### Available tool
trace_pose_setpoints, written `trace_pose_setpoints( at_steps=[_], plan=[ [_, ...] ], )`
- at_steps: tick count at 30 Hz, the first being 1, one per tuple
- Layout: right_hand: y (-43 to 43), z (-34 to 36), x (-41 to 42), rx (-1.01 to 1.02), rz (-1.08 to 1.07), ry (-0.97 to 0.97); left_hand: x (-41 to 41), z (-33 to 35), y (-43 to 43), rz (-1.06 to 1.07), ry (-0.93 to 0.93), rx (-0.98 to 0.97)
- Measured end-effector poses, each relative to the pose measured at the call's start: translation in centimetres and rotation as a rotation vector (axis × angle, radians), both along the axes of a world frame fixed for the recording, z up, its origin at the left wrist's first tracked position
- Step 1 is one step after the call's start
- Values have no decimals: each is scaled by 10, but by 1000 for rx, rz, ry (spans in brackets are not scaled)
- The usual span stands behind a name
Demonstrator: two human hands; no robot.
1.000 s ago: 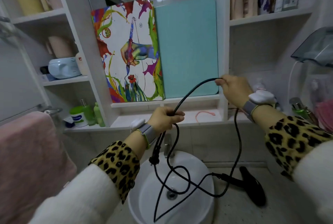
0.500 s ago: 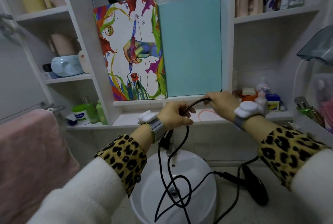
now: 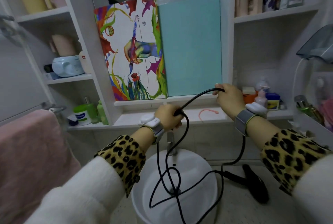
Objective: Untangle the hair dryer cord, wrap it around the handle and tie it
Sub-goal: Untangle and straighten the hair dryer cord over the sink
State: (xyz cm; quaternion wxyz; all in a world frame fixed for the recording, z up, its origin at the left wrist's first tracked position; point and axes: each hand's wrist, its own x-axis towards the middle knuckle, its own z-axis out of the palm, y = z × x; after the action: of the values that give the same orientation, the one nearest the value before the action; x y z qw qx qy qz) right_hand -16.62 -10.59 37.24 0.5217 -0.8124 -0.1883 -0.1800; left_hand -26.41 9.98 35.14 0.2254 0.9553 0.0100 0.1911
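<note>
Untangling looks unfinished to me: my left hand and right hand each grip the black cord. Below my fingers its loops cross over the washbasin, and the hair dryer lies unwrapped.

No wording can be read for certain. Lower left of the colourful painting, a green jar carries a blue label with white lettering, too blurred to spell. Near the painting's top edge sits a small round emblem, perhaps a logo.
</note>
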Motion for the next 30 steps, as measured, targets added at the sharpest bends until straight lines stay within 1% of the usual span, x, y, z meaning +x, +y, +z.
trace_pose_setpoints(
  at_steps=[2, 4, 6, 8, 9, 11, 13, 14, 16, 17, 19, 21, 24, 28, 30],
  plan=[
    [-4, -5, -1, 48, -4, 7, 2, 6, 6, 114, -102, 106],
    [-8, -10, -1, 65, 4, 2, 1, 12, 15, 216, -128, 198],
    [-12, -15, -1, 83, 5, 4, 0, 15, 16, 262, -133, 216],
    [-12, -18, 0, 137, -16, 38, 0, 18, 9, 287, -70, 194],
    [-11, -19, 0, 182, -15, 78, 0, 20, 5, 299, -12, 133],
    [-13, -22, 2, 304, 8, 200, 0, 25, 3, 309, 106, -55],
    [-21, -26, 3, 404, 12, 331, -3, 29, 9, 311, 169, -196],
    [-26, -29, 3, 422, 17, 380, -5, 30, 12, 323, 183, -354],
    [-33, -34, 0, 414, 42, 449, -7, 35, 15, 313, 194, -791],
    [-34, -36, -2, 411, 69, 485, -8, 39, 16, 281, 178, -970],
    [-35, -39, -6, 429, 188, 596, -6, 47, 16, 197, 144, -1183],
    [-35, -42, -13, 427, 363, 667, -4, 57, 11, 108, 120, -1288],
    [-35, -52, -28, 247, 557, 614, -2, 71, -1, 57, 73, -1353],
    [-28, -74, -48, -28, 646, 587, 7, 85, -13, 76, -29, -1454],
    [-24, -83, -56, -232, 636, 569, 11, 91, -16, 66, -79, -1502]
  ],
)
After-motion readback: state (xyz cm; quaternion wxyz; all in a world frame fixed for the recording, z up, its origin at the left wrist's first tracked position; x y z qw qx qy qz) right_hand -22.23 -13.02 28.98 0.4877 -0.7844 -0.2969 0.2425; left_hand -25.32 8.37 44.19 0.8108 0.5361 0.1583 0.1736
